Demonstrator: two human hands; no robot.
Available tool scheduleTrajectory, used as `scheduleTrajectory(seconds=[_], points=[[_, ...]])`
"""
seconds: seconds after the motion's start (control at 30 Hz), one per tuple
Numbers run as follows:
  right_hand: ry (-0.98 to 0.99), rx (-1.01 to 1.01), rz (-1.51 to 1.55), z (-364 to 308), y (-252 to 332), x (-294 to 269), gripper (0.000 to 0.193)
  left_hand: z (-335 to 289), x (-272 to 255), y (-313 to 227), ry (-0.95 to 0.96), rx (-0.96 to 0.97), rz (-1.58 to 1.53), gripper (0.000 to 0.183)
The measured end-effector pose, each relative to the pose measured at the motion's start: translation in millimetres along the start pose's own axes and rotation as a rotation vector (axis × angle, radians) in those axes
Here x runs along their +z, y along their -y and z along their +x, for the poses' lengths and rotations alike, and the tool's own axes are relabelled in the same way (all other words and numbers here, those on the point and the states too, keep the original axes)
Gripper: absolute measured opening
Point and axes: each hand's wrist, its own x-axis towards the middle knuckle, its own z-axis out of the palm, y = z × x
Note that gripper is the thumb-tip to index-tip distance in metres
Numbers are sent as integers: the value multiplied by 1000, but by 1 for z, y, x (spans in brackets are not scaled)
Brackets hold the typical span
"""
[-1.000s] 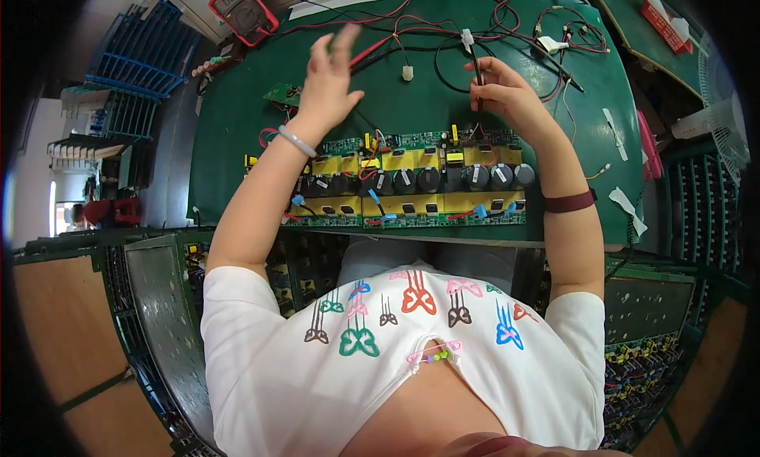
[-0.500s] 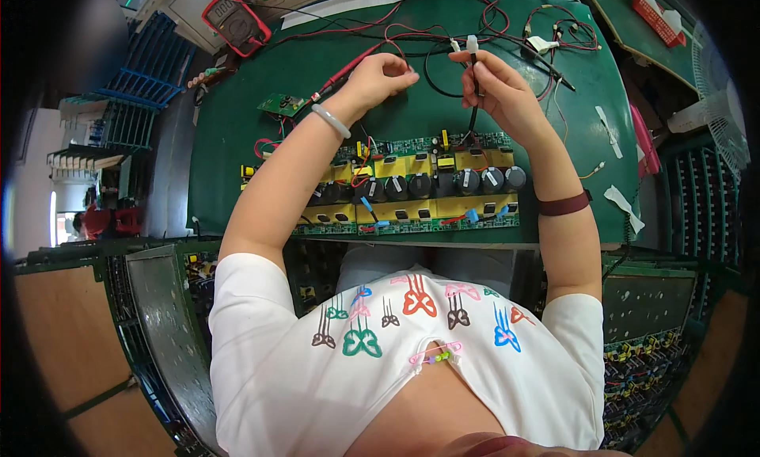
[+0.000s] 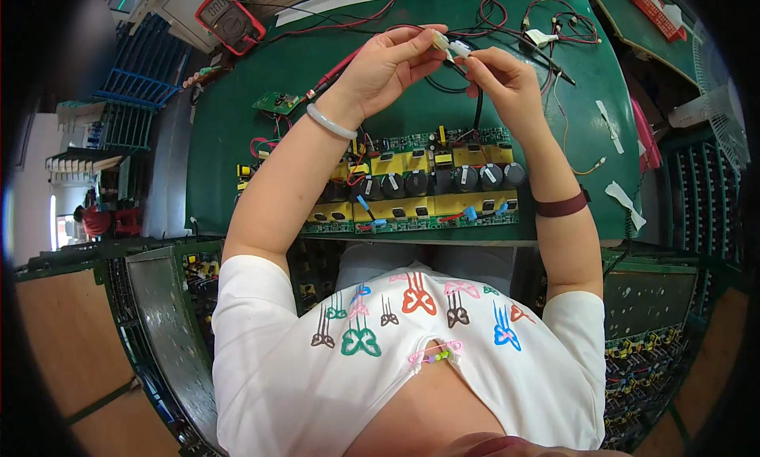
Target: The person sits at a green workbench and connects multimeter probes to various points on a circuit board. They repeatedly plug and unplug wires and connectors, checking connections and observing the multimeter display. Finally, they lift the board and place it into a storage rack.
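Note:
Above the far side of the circuit board (image 3: 412, 162), my two hands meet at a pair of white plastic plug connectors. My left hand (image 3: 400, 65) pinches one cable connector (image 3: 440, 40) between thumb and fingers. My right hand (image 3: 507, 81) pinches the other cable connector (image 3: 459, 49), whose black cable (image 3: 478, 108) runs down to the board. The two connectors are end to end; whether they are joined I cannot tell. Black round capacitors, yellow strips and blue-sleeved wires cover the board, which lies near the table's front edge.
A red multimeter (image 3: 229, 21) stands at the far left, its leads crossing the green table (image 3: 222, 148). A small green circuit board (image 3: 279, 102) lies beside my left forearm. Coiled red and black wires (image 3: 574, 25) sit at the far right, with white paper strips (image 3: 625, 205) along the right side.
My left hand has moved right and away from me and now holds a white connector. My right hand has tilted its connector toward it, bringing the two together.

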Motion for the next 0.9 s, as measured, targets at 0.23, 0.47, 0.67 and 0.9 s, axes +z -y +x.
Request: scheduleTrajectory(seconds=[0.23, 0.47, 0.67, 0.9], points=[[-143, -317, -483, -2, 8, 4, 8, -1, 1, 2, -72, 65, 80, 35], [-192, -470, -597, -2, 10, 8, 8, 0, 5, 7, -179, 73, 208, 34], [-177, -426, -616, -2, 11, 6, 8, 0, 5, 7, -149, 100, 279, 29], [-143, -413, -620, -4, 7, 5, 8, 4, 14, 11, -214, 99, 382, 26]])
